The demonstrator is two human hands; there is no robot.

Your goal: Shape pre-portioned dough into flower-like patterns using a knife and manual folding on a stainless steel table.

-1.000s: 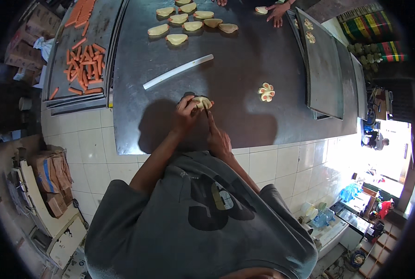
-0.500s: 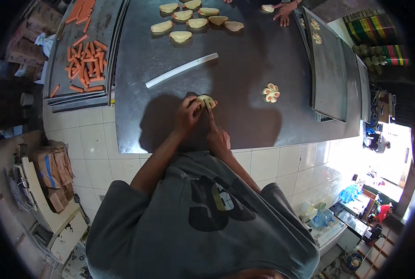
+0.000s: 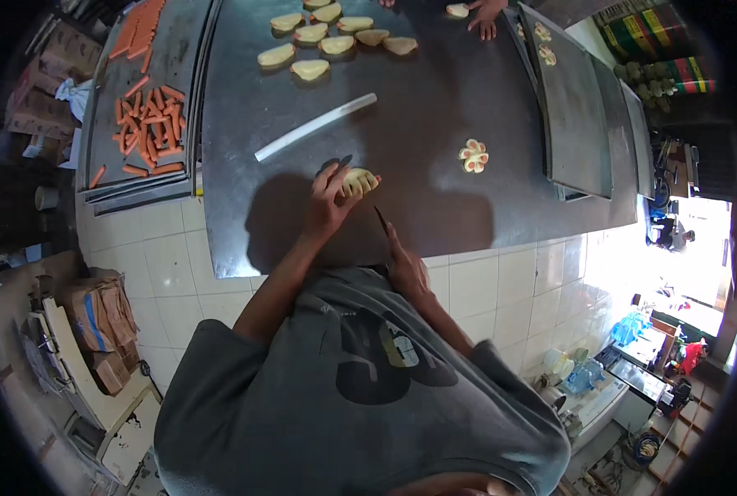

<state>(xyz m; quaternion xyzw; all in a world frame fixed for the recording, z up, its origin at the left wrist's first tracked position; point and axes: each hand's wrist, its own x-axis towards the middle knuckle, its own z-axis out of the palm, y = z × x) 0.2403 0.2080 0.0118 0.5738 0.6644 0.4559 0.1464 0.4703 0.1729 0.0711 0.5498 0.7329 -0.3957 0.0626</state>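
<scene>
7 dough pieces (image 3: 328, 36) at the far edge, 1 flower-shaped bun (image 3: 473, 155), 1 white rod (image 3: 316, 126)

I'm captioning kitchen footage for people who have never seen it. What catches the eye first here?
The left hand presses a pale dough piece on the dark metal table, the right hand by the near edge. Shaped dough pieces lie at the far side, orange sausages on a tray at left.

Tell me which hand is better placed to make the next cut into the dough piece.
Probably the right hand: it grips a knife whose blade points toward the dough piece. The left hand is busy, its fingers pinning the dough to the metal table.
</scene>
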